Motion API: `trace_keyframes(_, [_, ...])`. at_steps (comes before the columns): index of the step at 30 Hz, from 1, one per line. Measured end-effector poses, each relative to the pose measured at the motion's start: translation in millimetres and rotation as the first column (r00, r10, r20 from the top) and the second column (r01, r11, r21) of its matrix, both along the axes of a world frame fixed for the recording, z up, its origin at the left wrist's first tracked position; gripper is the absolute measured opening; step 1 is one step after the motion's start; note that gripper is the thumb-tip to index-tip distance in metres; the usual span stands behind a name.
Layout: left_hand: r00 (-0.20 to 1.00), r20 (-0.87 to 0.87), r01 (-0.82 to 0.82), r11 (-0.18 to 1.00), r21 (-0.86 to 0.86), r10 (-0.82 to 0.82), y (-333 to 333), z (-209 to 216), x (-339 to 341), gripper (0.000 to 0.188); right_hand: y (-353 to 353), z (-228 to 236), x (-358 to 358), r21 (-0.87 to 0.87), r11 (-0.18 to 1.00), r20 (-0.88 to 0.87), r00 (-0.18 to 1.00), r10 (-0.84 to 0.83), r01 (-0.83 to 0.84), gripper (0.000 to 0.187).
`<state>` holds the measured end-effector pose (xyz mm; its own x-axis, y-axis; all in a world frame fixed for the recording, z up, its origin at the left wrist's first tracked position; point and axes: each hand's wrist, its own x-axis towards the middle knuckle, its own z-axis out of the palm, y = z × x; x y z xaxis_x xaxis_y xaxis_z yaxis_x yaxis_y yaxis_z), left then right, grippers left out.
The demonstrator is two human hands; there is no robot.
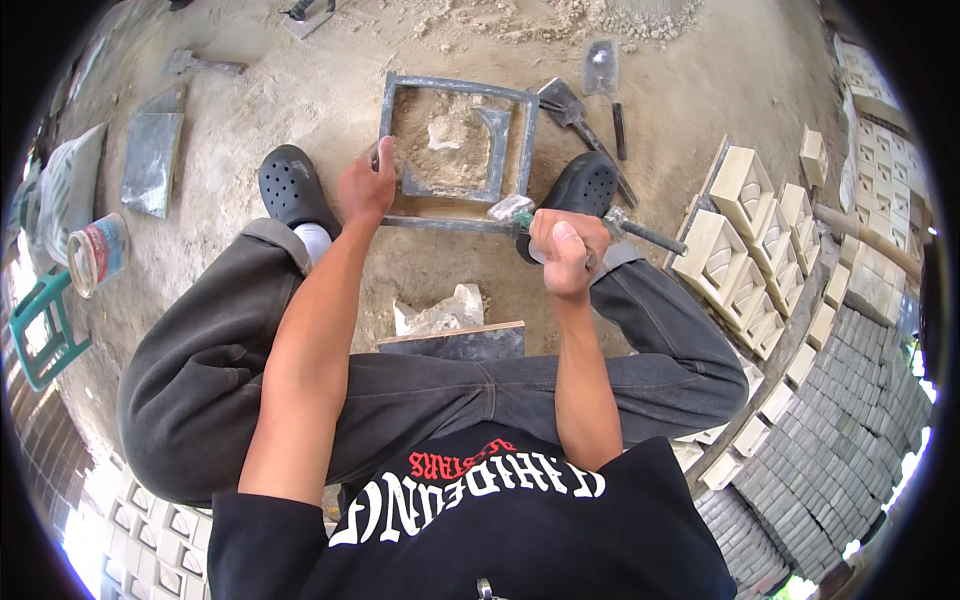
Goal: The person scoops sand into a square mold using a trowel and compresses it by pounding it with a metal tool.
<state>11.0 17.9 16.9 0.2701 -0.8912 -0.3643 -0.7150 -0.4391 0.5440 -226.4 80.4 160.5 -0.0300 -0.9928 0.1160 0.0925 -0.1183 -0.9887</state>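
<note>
On the ground between my feet lies a grey metal mould frame (460, 84), with an inner angled metal piece (497, 150) and loose sandy powder (440, 155) inside it. My left hand (368, 182) is closed on the frame's left side, thumb on top. At its near right corner my right hand (570, 248) makes a fist, thumb uppermost, around a metal clamp handle mostly hidden by the fingers. A dark threaded rod (652, 237) sticks out to the right of that fist. Left of the fist, a whitish-green crusted fitting (512, 208) touches the frame.
A flat spade-like tool (565, 103) and a trowel (601, 75) lie beyond my right shoe. Cream moulded blocks (735, 250) stand in rows at right, near stacked grey bricks (850, 370). At left are a metal plate (152, 165), a bucket (98, 255) and a green stool (45, 330).
</note>
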Motion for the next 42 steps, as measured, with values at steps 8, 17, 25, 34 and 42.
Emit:
trace_keyframes(8, [1.0, -0.019, -0.01, 0.999, 0.044, 0.011, -1, -1, -3, 0.059, -15, -8, 0, 0.013, 0.983, 0.14, 0.973, -0.181, 0.181, 0.04])
trace_keyframes(17, [1.0, -0.02, -0.011, 0.999, 0.039, 0.012, 0, 6, -6, 0.058, -10, -11, -4, -0.02, 0.991, -0.128, 0.983, -0.135, 0.133, 0.036])
trace_keyframes(25, [1.0, 0.003, -0.018, 1.0, 0.025, 0.018, 3, -4, 1, 0.059, -11, -12, 2, 0.007, 0.993, -0.055, 0.991, -0.122, 0.122, 0.036])
trace_keyframes(34, [1.0, 0.017, -0.023, 1.0, -0.014, 0.024, 0, -4, -2, 0.054, -10, -12, -4, 0.068, 0.991, -0.015, 0.993, -0.116, 0.117, 0.039])
trace_keyframes(42, [1.0, 0.016, -0.019, 0.997, -0.07, 0.02, 5, -4, 3, 0.048, -56, 43, 10, -0.02, 0.995, 0.172, 0.981, -0.092, 0.097, 0.042])
